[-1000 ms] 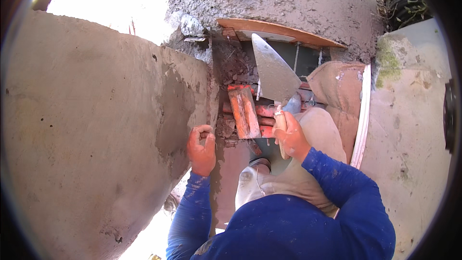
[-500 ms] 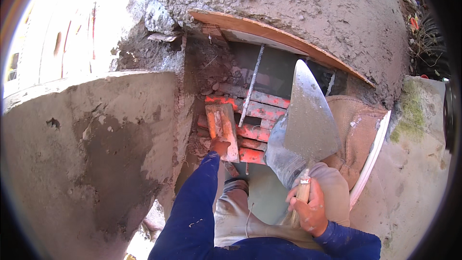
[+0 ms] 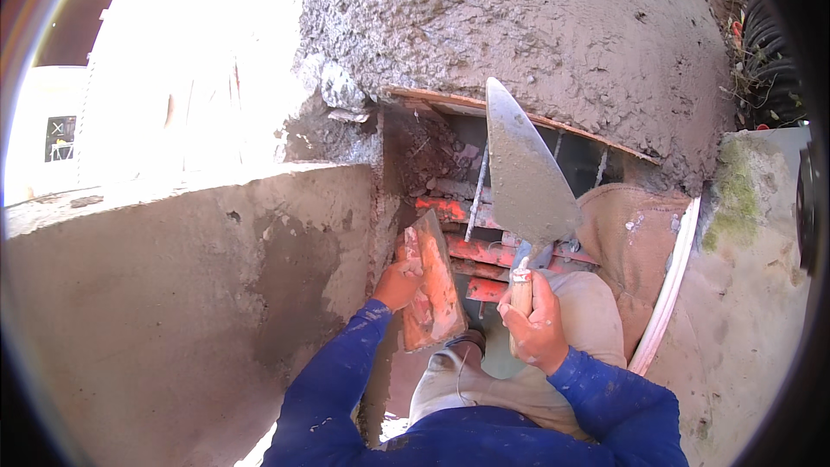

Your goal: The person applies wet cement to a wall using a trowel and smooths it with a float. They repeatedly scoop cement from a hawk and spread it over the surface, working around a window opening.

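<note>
My right hand [image 3: 536, 322] is closed round the wooden handle of a large pointed trowel [image 3: 529, 182]. Its grey, mortar-smeared blade points away from me, over the pit. With my left hand [image 3: 399, 285] I grip an orange plastering float [image 3: 439, 281] at its left side. The float is tilted, and its mortar-stained face shows. It hangs close to the plastered wall [image 3: 285, 233] on my left, apart from the trowel. A dark damp patch marks that wall's render.
Red-orange pipes [image 3: 475, 249] cross the pit, with a thin metal rod [image 3: 476, 199] standing by them. A wooden board [image 3: 596, 137] edges the rough mortar surface [image 3: 536, 26] beyond. Brown sacking [image 3: 635, 220] and a white pipe [image 3: 670, 281] lie to the right.
My left hand has drawn the float nearer to me and turned it so its face shows more. The trowel has shifted left and away from me. The view has swung somewhat left.
</note>
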Demonstrator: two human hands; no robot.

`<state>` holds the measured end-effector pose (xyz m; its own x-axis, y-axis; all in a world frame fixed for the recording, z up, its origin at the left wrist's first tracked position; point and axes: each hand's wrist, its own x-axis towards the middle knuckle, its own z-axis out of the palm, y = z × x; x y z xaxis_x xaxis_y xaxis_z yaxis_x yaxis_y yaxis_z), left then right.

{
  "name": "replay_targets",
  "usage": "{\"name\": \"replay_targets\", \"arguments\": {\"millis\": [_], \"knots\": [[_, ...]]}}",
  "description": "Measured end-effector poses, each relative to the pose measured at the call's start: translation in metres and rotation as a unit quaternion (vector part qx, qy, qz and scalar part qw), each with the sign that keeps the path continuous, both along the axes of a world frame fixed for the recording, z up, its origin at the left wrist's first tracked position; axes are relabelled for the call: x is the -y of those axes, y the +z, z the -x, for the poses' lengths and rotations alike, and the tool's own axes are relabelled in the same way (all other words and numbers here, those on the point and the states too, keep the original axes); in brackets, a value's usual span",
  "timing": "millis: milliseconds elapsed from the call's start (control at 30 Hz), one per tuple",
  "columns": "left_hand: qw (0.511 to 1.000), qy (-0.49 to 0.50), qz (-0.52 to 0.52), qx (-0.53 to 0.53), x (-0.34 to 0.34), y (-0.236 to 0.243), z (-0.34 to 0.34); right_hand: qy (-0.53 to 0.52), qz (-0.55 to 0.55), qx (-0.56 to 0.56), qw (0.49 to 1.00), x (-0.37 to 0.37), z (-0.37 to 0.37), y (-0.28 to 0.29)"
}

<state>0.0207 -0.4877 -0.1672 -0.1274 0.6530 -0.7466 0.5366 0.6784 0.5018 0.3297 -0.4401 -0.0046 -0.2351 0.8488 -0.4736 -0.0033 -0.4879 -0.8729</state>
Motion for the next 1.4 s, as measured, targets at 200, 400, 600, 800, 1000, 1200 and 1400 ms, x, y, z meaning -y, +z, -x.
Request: {"name": "replay_targets", "arguments": {"millis": [200,400,600,800,1000,1200,1400], "knots": [[0.998,-0.06,0.029,0.01,-0.085,0.14,0.041,0.05,-0.081,0.058,0.994,-0.047,0.002,-0.013],[0.992,-0.045,0.091,0.073,-0.168,0.285,0.035,0.054,-0.112,0.104,0.987,-0.063,-0.008,-0.028],[0.986,0.056,0.115,0.103,-0.177,0.281,0.025,0.093,-0.07,0.125,0.985,-0.063,-0.009,-0.018],[0.984,0.1,0.017,0.146,-0.157,0.25,0.026,0.115,-0.134,0.188,0.966,-0.048,0.0,-0.011],[0.97,0.184,0.068,0.141,-0.157,0.243,0.03,0.179,-0.048,0.196,0.963,-0.028,-0.005,-0.001],[0.956,0.245,0.056,0.149,-0.164,0.244,0.027,0.178,-0.057,0.227,0.956,-0.008,-0.015,0.001],[0.923,0.311,0.088,0.208,-0.167,0.253,0.023,0.206,-0.067,0.269,0.939,-0.002,-0.03,0.004]]}}
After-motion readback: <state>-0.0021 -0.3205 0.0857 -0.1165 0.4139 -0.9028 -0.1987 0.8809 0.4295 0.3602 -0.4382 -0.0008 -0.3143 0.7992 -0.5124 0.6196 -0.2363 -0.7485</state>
